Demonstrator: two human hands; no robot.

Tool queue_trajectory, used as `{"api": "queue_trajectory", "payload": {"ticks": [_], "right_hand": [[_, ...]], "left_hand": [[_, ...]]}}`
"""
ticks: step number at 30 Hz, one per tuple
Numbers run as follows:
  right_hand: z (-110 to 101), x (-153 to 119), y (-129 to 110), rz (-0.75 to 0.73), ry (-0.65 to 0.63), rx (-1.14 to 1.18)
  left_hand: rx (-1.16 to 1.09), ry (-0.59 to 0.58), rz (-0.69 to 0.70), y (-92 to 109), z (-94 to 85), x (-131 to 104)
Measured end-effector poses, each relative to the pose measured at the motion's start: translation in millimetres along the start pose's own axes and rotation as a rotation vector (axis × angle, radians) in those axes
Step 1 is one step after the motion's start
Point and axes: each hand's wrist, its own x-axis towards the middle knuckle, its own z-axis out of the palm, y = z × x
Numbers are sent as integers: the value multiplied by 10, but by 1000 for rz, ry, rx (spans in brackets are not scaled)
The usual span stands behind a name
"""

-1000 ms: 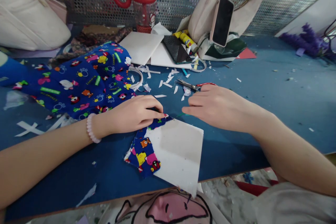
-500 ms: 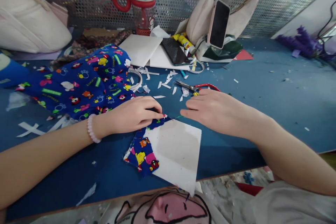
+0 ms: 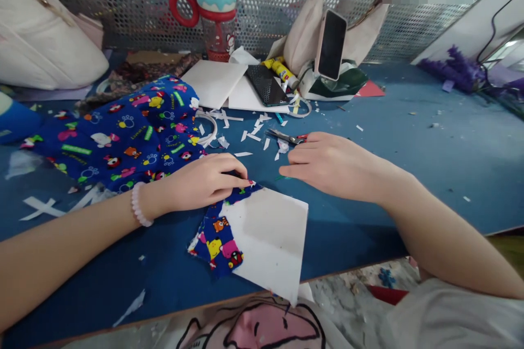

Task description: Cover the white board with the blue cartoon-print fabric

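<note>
My left hand [image 3: 204,181] is closed, with thumb and forefinger pinching a blue cartoon-print fabric piece [image 3: 216,237] at the upper left corner of a white card [image 3: 272,232]. The fabric runs along the card's left edge. To the right, my right hand [image 3: 327,166] hovers just above the table with its fingers curled together. A thin green thread [image 3: 282,178] shows by its fingertips; the fingers hide how it is held. Scissors [image 3: 284,137] lie behind that hand, their handles partly covered. A larger sheet of the same blue fabric [image 3: 123,133] spreads behind my left arm.
White paper scraps [image 3: 256,128] litter the blue table [image 3: 417,174]. At the back are a red-handled cup [image 3: 216,22], a black phone [image 3: 266,84], a yellow glue stick [image 3: 282,71], a propped phone [image 3: 331,43] and a white bag [image 3: 45,27]. Purple flowers [image 3: 454,68] lie at right.
The view has shifted slightly. My right hand has risen a little from the card's corner and covers more of the scissors' red handles. My left hand keeps its pinch on the fabric.
</note>
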Motion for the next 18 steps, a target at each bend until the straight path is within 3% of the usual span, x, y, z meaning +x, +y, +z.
{"api": "queue_trajectory", "payload": {"ticks": [18], "right_hand": [[19,33,-53,31,-40,-6]], "left_hand": [[33,16,17,2,5,6]]}}
